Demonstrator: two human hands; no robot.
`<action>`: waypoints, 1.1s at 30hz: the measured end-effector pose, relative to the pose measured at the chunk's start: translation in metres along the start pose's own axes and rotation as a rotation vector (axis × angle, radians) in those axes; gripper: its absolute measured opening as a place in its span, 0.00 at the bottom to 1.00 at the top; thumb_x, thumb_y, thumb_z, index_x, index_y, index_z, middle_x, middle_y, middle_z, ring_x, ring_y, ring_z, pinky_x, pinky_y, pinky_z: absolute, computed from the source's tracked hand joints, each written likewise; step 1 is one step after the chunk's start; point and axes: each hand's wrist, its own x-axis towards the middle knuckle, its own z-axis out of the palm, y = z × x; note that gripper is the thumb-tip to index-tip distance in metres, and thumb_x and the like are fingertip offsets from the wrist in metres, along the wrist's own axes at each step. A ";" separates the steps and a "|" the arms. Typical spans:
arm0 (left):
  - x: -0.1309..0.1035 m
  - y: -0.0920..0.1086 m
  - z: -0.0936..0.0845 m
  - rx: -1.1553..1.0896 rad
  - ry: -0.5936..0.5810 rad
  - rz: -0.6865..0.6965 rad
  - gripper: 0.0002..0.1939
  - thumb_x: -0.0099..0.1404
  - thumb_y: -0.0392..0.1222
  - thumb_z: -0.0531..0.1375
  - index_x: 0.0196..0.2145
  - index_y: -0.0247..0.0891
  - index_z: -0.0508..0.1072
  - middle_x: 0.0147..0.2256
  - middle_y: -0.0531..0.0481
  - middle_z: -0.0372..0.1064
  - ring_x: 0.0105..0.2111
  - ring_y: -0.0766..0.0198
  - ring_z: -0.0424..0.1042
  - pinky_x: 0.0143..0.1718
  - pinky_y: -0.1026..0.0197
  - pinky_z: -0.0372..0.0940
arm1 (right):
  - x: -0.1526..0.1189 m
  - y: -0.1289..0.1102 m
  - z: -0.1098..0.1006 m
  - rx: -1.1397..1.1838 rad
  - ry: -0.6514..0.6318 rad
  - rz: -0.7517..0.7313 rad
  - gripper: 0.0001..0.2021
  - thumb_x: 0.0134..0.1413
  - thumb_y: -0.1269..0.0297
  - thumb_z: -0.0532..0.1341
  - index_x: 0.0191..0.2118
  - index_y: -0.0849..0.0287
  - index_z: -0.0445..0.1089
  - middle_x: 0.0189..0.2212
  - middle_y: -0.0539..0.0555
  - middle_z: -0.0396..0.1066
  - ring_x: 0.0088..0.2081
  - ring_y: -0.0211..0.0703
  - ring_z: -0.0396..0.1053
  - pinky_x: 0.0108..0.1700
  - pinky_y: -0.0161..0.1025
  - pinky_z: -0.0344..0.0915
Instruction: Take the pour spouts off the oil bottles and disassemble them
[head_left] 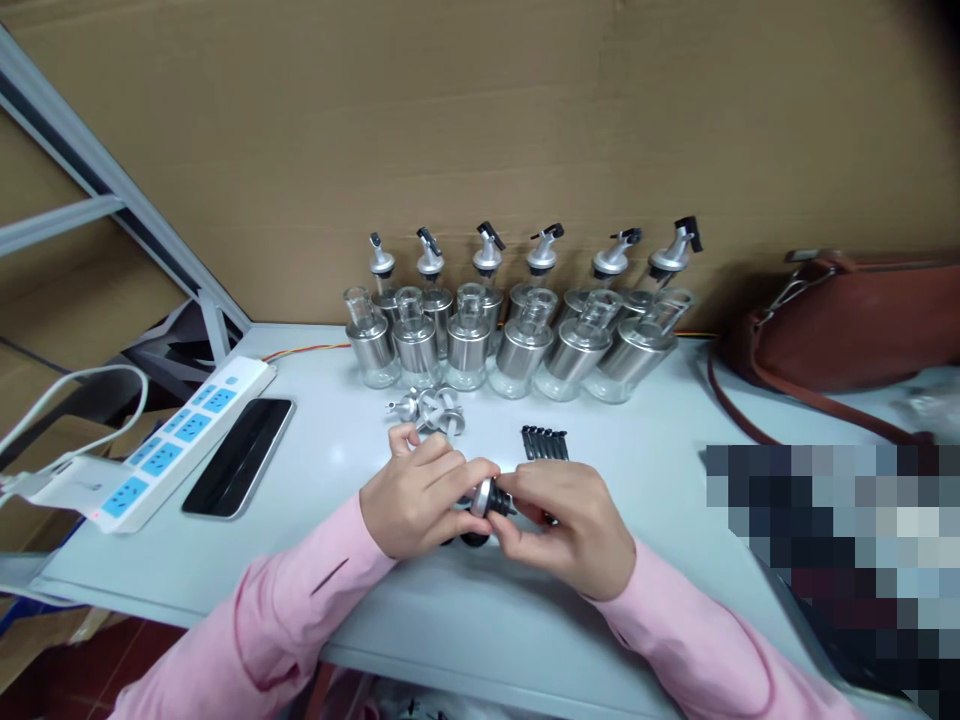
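Observation:
Near the table's front edge, my left hand (421,495) grips the silver side of a pourer stopper (484,497). The fingers of my right hand (570,520) close on its black ribbed end, so both hands meet on the one piece. Small black parts lie under my hands, mostly hidden. Beyond my left hand sits a pile of silver pourer pieces (436,408). A row of slim black parts (545,443) lies beyond my right hand. Behind them stand several open glass bottles with steel bands (468,345), and a back row of bottles wears silver pourers (541,256).
To the left are a white power strip (187,440) with a plugged-in charger and a black phone (238,458). A brown bag (855,325) and its strap lie at the right, near a blurred-out area. Cardboard stands behind the table (300,560).

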 end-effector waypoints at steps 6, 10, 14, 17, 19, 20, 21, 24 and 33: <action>0.002 -0.002 -0.007 -0.268 -0.163 -0.120 0.25 0.67 0.56 0.40 0.41 0.34 0.65 0.26 0.50 0.66 0.29 0.63 0.59 0.34 0.57 0.45 | -0.001 0.005 -0.006 -0.465 0.024 -0.379 0.06 0.52 0.67 0.57 0.27 0.61 0.67 0.15 0.48 0.63 0.19 0.35 0.57 0.22 0.36 0.51; 0.005 -0.009 -0.013 -0.467 -0.280 -0.251 0.28 0.65 0.60 0.40 0.40 0.34 0.67 0.29 0.50 0.66 0.30 0.63 0.61 0.35 0.59 0.48 | -0.002 0.005 -0.005 -0.544 0.022 -0.447 0.06 0.53 0.67 0.57 0.30 0.63 0.68 0.16 0.49 0.66 0.20 0.36 0.59 0.23 0.37 0.53; 0.005 -0.014 -0.015 -0.746 -0.425 -0.374 0.29 0.62 0.63 0.44 0.38 0.34 0.69 0.26 0.52 0.65 0.28 0.66 0.62 0.35 0.61 0.52 | -0.004 0.003 -0.002 -0.532 0.057 -0.536 0.06 0.53 0.68 0.57 0.32 0.66 0.68 0.17 0.50 0.67 0.20 0.36 0.59 0.23 0.37 0.54; 0.002 -0.015 -0.016 -1.043 -0.500 -0.513 0.28 0.58 0.63 0.51 0.37 0.33 0.69 0.22 0.55 0.62 0.24 0.69 0.60 0.30 0.64 0.55 | -0.005 -0.001 -0.002 -0.506 0.082 -0.598 0.07 0.51 0.69 0.59 0.34 0.69 0.67 0.19 0.52 0.69 0.21 0.37 0.61 0.23 0.37 0.55; -0.001 -0.013 -0.017 -1.232 -0.534 -0.639 0.27 0.55 0.63 0.56 0.36 0.33 0.68 0.23 0.55 0.61 0.24 0.70 0.59 0.27 0.66 0.55 | -0.005 -0.005 -0.001 -0.478 0.066 -0.621 0.07 0.50 0.70 0.59 0.35 0.70 0.67 0.21 0.53 0.70 0.22 0.37 0.63 0.23 0.37 0.57; -0.003 -0.012 -0.017 -1.304 -0.554 -0.694 0.27 0.54 0.62 0.57 0.36 0.33 0.68 0.23 0.55 0.60 0.24 0.71 0.59 0.27 0.67 0.55 | -0.005 -0.006 -0.001 -0.464 0.057 -0.626 0.08 0.50 0.70 0.60 0.35 0.70 0.67 0.21 0.53 0.71 0.22 0.38 0.63 0.23 0.37 0.57; -0.005 -0.011 -0.017 -1.355 -0.568 -0.728 0.27 0.52 0.63 0.58 0.36 0.34 0.68 0.24 0.55 0.60 0.24 0.71 0.58 0.27 0.67 0.55 | -0.006 -0.007 0.000 -0.451 0.051 -0.631 0.08 0.50 0.70 0.59 0.36 0.70 0.66 0.21 0.54 0.71 0.22 0.38 0.64 0.23 0.37 0.58; -0.009 -0.010 -0.015 -1.278 -0.471 -0.659 0.29 0.54 0.64 0.56 0.38 0.34 0.66 0.26 0.53 0.62 0.26 0.68 0.61 0.29 0.65 0.56 | -0.004 -0.006 0.002 -0.342 0.052 -0.510 0.08 0.50 0.72 0.58 0.38 0.67 0.65 0.21 0.53 0.71 0.22 0.38 0.65 0.22 0.36 0.59; -0.015 -0.007 0.004 0.017 0.059 0.014 0.22 0.69 0.53 0.39 0.43 0.35 0.62 0.27 0.51 0.66 0.28 0.63 0.60 0.38 0.56 0.45 | -0.001 -0.004 0.009 0.623 -0.129 0.467 0.06 0.48 0.66 0.59 0.31 0.58 0.60 0.21 0.46 0.62 0.20 0.30 0.61 0.21 0.28 0.61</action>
